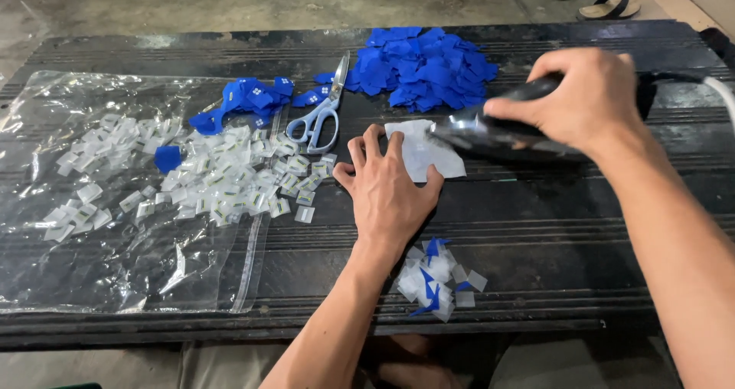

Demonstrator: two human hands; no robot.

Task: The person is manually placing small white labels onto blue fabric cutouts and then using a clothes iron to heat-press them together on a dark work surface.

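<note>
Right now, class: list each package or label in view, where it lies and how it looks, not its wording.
Clear plastic bag: left, flat.
Small white labels: strewn on the bag.
Blue labels: heap at the far edge.
White piece: centre, under the left hand.
Scraps: near edge, white and blue.

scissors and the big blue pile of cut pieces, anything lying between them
In the head view, a few loose blue fabric pieces lie beside the blades of the light-blue-handled scissors, short of the large heap of blue fabric pieces; otherwise only bare black ribbed tabletop.
</note>
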